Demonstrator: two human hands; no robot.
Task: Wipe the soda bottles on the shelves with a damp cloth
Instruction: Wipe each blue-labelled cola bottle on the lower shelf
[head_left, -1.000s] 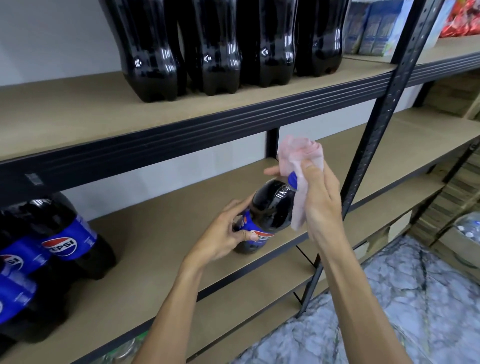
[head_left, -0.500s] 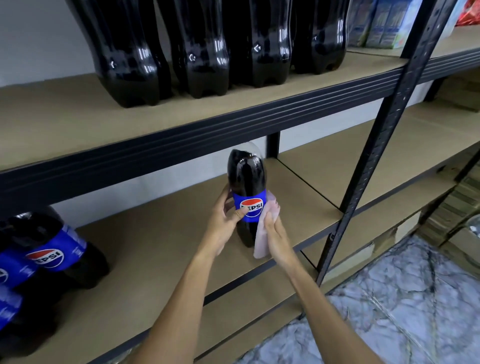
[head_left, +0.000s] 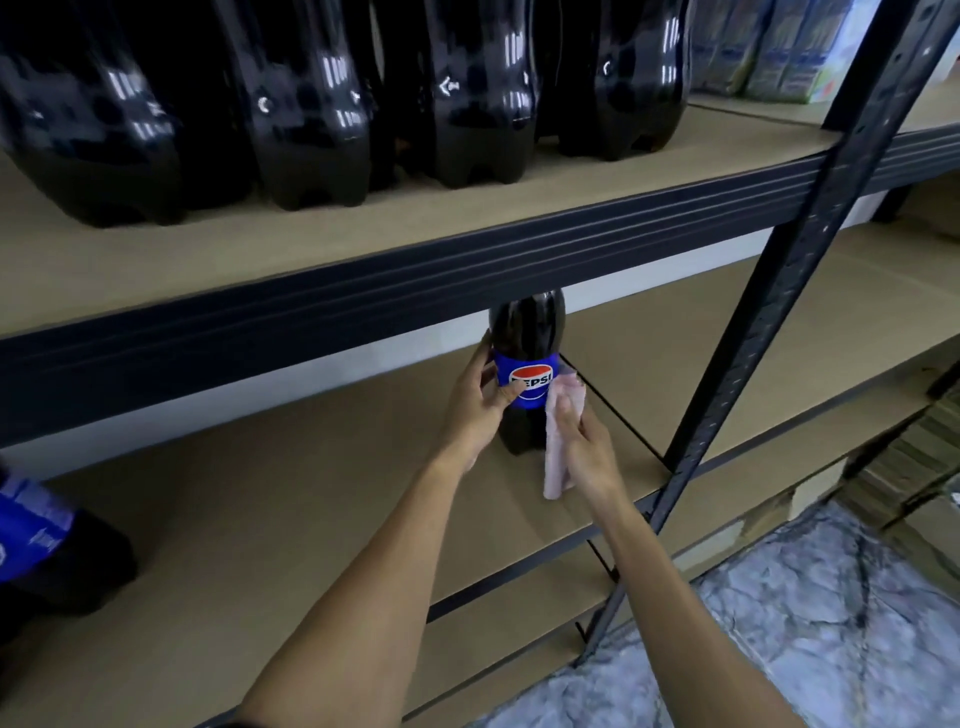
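Observation:
A dark Pepsi bottle (head_left: 525, 364) with a blue label stands upright on the middle shelf (head_left: 311, 493), its top hidden behind the upper shelf's beam. My left hand (head_left: 475, 405) grips its left side, thumb on the label. My right hand (head_left: 582, 447) holds a pink cloth (head_left: 558, 441) against the bottle's right side. Several large dark soda bottles (head_left: 311, 104) stand in a row on the upper shelf (head_left: 363, 234).
More Pepsi bottles (head_left: 47, 540) sit at the far left of the middle shelf. A black metal upright (head_left: 769, 312) rises just right of my hands. Packaged goods (head_left: 763, 47) lie top right. Marbled floor (head_left: 779, 623) and stacked cardboard (head_left: 904, 467) are lower right.
The bottle went from tilted in front of the shelf, cloth at its cap, to upright and deeper on the middle shelf. The cloth hand dropped to the bottle's right side.

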